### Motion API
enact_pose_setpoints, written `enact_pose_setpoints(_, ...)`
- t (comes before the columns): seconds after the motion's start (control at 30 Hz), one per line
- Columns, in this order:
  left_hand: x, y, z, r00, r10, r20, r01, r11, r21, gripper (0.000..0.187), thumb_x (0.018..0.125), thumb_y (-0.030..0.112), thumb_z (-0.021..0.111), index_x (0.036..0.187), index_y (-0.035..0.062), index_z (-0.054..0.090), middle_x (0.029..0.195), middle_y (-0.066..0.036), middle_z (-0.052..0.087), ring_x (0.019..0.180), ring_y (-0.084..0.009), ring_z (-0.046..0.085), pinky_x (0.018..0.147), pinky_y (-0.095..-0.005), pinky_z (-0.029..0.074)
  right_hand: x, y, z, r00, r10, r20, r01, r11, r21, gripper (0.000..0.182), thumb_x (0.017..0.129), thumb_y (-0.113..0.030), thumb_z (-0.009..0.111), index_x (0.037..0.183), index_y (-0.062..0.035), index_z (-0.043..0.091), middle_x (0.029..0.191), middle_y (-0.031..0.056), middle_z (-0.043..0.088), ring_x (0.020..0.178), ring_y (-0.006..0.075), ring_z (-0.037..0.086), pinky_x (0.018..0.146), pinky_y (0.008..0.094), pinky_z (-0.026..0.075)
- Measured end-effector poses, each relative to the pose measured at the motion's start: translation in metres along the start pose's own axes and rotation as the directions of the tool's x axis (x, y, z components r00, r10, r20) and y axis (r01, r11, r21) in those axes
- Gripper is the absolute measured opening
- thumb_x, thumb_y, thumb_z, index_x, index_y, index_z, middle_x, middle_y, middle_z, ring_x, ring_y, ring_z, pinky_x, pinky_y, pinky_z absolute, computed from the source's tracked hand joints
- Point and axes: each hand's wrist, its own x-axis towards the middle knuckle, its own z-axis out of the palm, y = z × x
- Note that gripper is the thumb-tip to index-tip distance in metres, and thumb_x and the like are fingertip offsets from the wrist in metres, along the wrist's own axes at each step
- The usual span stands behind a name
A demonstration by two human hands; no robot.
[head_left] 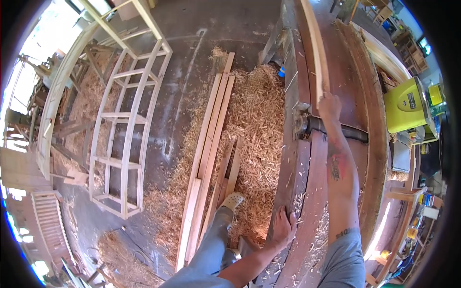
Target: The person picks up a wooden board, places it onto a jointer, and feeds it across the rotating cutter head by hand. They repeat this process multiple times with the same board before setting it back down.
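Note:
My right hand is closed round the near end of a long pale wooden strip. The strip runs away from me along the bed of a wooden planing bench. Just on my side of that hand, a dark cylindrical roller crosses the bench in a gap. My left hand lies on the bench's left edge, fingers stretched out, with nothing held. Wood chips are scattered on the bed beside it.
Several planks lie on the floor left of my leg, among a deep heap of shavings. A pale wooden frame stands farther left. On the right are a thick wooden beam and a yellow-green box.

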Motion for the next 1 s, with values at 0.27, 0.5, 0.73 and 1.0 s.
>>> enact_pose_setpoints(0.27, 0.023, 0.012, -0.038, 0.945, -0.199, 0.259, 0.248, 0.953, -0.175, 0.068, 0.099, 0.053, 0.039, 0.127, -0.0084, 0.048, 0.124, -0.027, 0.054, 0.109, -0.0447, 0.055, 0.100, -0.0524, 0.040, -0.079, -0.124, -0.017, 0.985, 0.171, -0.025, -0.163, 0.968, 0.192, 0.046, 0.084, -0.018, 0.063, 0.123, 0.0007, 0.049, 0.102, 0.0266, 0.060, 0.096, 0.0435, 0.061, 0.086, 0.0516, 0.049)
enact_pose_setpoints(0.5, 0.212, -0.054, -0.177, 0.825, -0.214, 0.523, 0.563, 0.382, -0.733, 0.082, 0.093, 0.070, 0.036, 0.141, 0.0044, 0.040, 0.129, -0.018, 0.053, 0.109, -0.0285, 0.056, 0.086, -0.0430, 0.048, -0.281, -0.176, -0.053, 0.986, 0.145, 0.084, -0.168, 0.872, 0.460, 0.062, 0.080, -0.024, 0.072, 0.128, 0.0030, 0.044, 0.106, 0.0265, 0.058, 0.096, 0.0450, 0.058, 0.082, 0.0538, 0.047)
enact_pose_setpoints(0.73, 0.176, -0.056, -0.241, 0.682, -0.116, 0.722, 0.398, 0.887, -0.234, 0.064, 0.080, 0.049, 0.073, 0.115, -0.0029, 0.062, 0.092, -0.013, 0.069, 0.087, -0.0285, 0.067, 0.077, -0.0387, 0.053, -0.422, -0.195, -0.123, 0.743, -0.214, 0.634, -0.437, 0.563, 0.701, 0.064, 0.085, -0.020, 0.074, 0.135, 0.0037, 0.039, 0.097, 0.0172, 0.069, 0.083, 0.0282, 0.069, 0.073, 0.0392, 0.055)
enact_pose_setpoints(1.0, -0.041, -0.180, -0.378, 0.909, -0.405, 0.098, 0.265, 0.744, 0.613, 0.072, 0.068, 0.043, 0.079, 0.118, 0.0013, 0.049, 0.099, -0.023, 0.065, 0.093, -0.0431, 0.064, 0.083, -0.0511, 0.052, -0.249, -0.117, -0.034, 0.944, 0.199, 0.263, -0.279, 0.055, 0.959, 0.025, 0.093, -0.026, 0.066, 0.102, -0.0053, 0.056, 0.069, -0.0022, 0.046, 0.060, 0.0121, 0.047, 0.051, 0.0292, 0.040)
